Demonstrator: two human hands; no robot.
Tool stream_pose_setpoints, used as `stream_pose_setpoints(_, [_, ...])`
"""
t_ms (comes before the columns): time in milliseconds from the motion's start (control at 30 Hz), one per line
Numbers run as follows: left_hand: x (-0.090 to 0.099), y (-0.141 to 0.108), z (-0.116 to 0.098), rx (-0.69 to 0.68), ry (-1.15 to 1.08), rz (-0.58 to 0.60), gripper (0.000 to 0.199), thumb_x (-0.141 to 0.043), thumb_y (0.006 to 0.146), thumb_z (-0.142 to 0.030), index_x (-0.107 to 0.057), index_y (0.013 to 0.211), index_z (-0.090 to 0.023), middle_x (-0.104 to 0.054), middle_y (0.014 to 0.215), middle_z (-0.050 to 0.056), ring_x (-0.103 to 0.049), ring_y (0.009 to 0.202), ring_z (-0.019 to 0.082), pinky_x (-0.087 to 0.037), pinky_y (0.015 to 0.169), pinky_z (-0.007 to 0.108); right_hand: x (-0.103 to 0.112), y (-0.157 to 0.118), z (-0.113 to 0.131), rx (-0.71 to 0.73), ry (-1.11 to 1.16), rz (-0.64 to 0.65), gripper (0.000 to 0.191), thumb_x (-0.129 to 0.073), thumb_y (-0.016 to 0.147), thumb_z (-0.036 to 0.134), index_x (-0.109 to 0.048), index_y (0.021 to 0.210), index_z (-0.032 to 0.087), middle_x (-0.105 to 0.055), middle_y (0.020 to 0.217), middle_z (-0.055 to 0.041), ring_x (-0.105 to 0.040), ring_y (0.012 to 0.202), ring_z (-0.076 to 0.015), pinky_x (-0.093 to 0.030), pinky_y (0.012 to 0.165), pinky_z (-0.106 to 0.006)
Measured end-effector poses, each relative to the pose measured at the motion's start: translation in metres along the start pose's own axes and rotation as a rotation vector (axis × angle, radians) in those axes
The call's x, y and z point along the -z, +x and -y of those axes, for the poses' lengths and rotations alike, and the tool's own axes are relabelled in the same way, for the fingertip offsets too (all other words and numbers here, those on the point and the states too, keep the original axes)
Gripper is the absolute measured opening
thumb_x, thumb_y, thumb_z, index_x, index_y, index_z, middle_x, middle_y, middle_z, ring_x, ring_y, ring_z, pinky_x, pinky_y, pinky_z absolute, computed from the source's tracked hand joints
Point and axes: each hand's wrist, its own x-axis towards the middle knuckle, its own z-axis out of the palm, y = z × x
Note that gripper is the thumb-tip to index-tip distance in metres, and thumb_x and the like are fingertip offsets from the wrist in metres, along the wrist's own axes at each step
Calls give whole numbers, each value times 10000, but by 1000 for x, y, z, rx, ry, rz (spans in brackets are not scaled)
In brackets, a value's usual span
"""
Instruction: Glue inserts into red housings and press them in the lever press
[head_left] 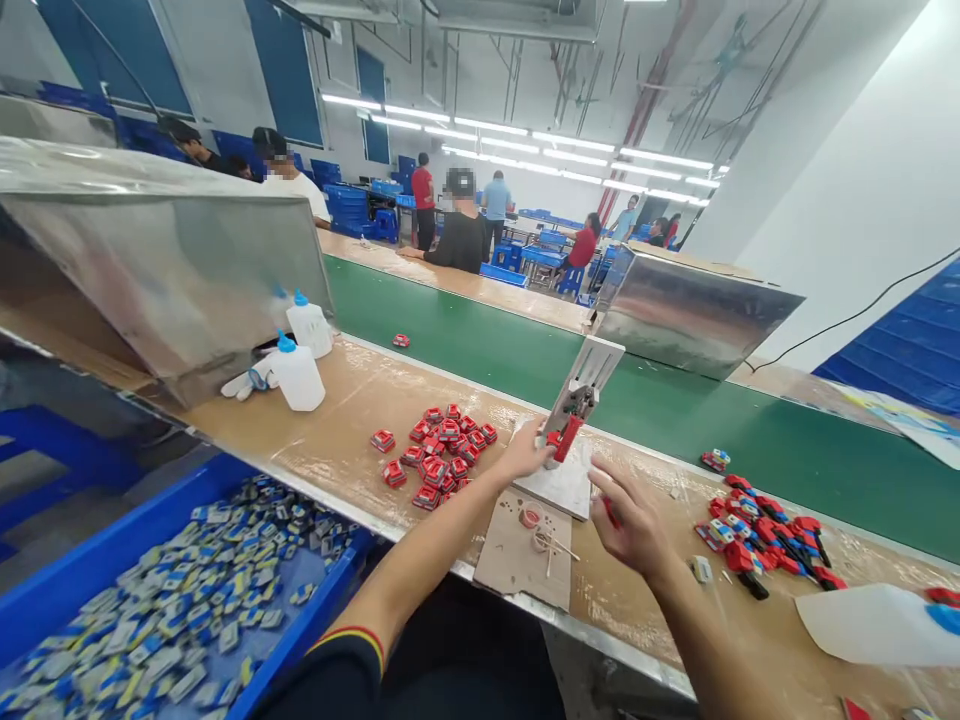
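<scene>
The two hands are apart at the counter's near edge. The left hand (527, 452) reaches to the foot of a metal stand (581, 390), its fingers by the stand's red handle (570, 437); whether they grip it or only steady something there cannot be told. The right hand (628, 520), just beside the stand, is curled on a small red piece (612, 512), mostly hidden by the fingers.

The stand's pale base plate (559, 487) lies near the counter's far edge, probably so both arms can reach it. Toward the near edge, cardboard (495, 550) carries small cups (532, 515) and sticks, perhaps to keep drips off the counter (345, 425).

Left of the stand is a heap of red cases (442, 455); toward the right end lies a pile of mixed parts (772, 535), seemingly kept separate. Beyond the far edge runs a green belt (465, 322). A blue bin (319, 605) of small blocks sits below the near edge, apparently within reach.
</scene>
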Motion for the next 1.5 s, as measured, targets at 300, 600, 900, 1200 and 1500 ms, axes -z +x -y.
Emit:
stream_pose_setpoints(300, [-24,-216,-38,53,-690,102,628,-554,1066,-651,-602,1544,-248,-620,1530,167,-589,1432,338,-484,1211,495,-38,-22,133,-305,424,-309,368,-374,1168,411,-662,1333,253,-683,899,-30,-660,783,-207,-535,681,-372])
stream_pose_setpoints(600, [10,-195,-9,413,-816,-406,528,-1024,704,-495,-753,1075,-235,-711,924,17,-626,708,116,-503,601,202,-22,-71,72,-593,177,-21,378,-514,1103,495,-593,1397,271,-669,1180,-102,-643,1075,-283,-533,898,-455])
stream_pose_setpoints(900, [26,-191,13,486,-694,-346,646,-1034,664,-476,-766,1184,-201,-705,875,24,-640,747,141,-541,674,237,-29,-102,46,-729,350,419,142,-693,1029,347,-734,1144,274,-771,1019,-73,-729,880,-240,-623,744,-383])
stream_pose_setpoints(1200, [18,-191,9,543,-926,-258,560,-928,792,-638,-758,1077,-187,-762,825,37,-701,687,147,-528,609,234,-56,-75,36,-564,382,439,134,-677,1045,246,-798,996,276,-829,934,-58,-738,851,-234,-622,774,-397])
stream_pose_setpoints(1500, [16,-190,-4,719,-994,-313,552,-950,770,-613,-636,974,-207,-831,1024,57,-641,516,99,-441,452,201,-57,-79,38,-619,361,360,99,-728,1017,248,-791,949,283,-844,872,-22,-740,787,-220,-601,728,-385])
